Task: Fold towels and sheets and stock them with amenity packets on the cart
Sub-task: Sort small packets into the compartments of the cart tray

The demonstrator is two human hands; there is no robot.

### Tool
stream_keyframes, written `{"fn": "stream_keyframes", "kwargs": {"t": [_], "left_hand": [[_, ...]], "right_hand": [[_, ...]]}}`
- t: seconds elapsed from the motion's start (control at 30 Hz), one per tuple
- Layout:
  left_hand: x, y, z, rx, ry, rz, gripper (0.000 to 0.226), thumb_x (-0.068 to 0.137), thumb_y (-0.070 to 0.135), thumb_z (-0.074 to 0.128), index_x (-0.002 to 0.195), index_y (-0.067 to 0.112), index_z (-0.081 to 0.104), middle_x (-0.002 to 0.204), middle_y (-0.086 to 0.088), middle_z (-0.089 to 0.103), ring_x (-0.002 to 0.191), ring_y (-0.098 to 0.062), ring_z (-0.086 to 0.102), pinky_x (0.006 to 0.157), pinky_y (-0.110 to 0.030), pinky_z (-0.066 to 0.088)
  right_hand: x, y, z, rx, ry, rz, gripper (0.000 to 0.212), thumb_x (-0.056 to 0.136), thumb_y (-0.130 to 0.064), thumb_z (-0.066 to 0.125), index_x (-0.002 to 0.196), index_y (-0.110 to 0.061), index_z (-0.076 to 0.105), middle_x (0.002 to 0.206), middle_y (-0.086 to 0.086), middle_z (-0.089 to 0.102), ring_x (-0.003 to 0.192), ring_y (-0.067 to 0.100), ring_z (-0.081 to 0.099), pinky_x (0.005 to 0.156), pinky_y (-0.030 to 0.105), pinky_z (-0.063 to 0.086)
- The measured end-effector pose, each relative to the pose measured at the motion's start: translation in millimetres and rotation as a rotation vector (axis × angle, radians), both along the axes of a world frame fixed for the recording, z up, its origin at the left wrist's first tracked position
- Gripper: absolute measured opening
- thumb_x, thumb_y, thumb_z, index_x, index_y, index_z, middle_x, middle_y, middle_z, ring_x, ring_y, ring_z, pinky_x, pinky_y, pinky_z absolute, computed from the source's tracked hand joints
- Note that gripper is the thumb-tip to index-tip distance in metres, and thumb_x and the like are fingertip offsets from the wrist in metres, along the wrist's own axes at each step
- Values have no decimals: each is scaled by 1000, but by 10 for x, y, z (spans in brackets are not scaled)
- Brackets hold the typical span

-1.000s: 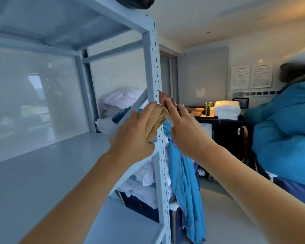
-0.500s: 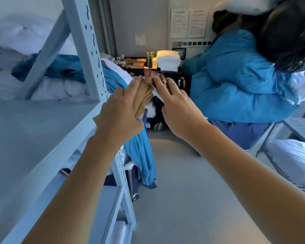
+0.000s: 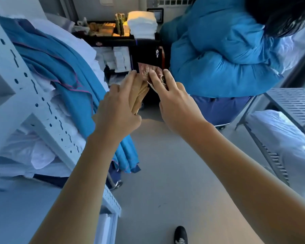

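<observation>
Head view: my left hand [image 3: 117, 111] grips a stack of tan amenity packets [image 3: 139, 95], fingers curled round them; my right hand [image 3: 173, 101] pinches a dark red packet [image 3: 145, 72] just above the stack. At twelve o'clock stands the black cart [image 3: 144, 48] bearing folded white towels [image 3: 142, 23]; at ten o'clock blue sheets [image 3: 60, 67] drape beside the grey shelving post [image 3: 33, 95], and at two o'clock a person's blue jacket [image 3: 218, 50].

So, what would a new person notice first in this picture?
Two bare hands meet at the centre: the left hand holds tan packets and the right hand pinches a dark red packet. A big blue padded bundle fills the upper right, and blue cloth hangs on the left.
</observation>
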State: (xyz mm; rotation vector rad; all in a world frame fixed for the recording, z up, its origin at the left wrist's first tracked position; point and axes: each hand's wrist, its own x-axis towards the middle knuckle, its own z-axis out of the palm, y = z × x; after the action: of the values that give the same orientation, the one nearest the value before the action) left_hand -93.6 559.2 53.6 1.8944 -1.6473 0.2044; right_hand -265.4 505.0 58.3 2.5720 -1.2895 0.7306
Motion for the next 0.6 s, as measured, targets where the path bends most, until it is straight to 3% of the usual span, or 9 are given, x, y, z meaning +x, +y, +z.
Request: {"fn": "stream_keyframes", "kwargs": {"t": [0.2,0.33,0.6], "left_hand": [[-259,-1068,-90,38,-12,-4,114,65,18,76,159,42,15,113,-8,52,96,-32,59,79,-51,56],[-372,-1720,-134,66,-56,36,119,65,18,79,160,41,12,122,-8,52,105,-33,58,84,-49,53],[-410,-2731,-205,72,-42,65,122,63,18,82,158,44,11,123,-9,52,103,-35,59,80,-52,55]], "right_hand": [[-264,-1077,-102,2,47,-18,82,94,-6,51,164,-21,11,166,21,17,114,37,50,74,34,43],[-394,-1756,-173,9,106,-1,80,95,-5,46,164,-18,7,166,24,13,117,37,48,81,39,50],[-408,-2897,-216,40,61,48,87,90,-3,56,164,-19,13,164,23,21,110,38,51,66,33,36]]}}
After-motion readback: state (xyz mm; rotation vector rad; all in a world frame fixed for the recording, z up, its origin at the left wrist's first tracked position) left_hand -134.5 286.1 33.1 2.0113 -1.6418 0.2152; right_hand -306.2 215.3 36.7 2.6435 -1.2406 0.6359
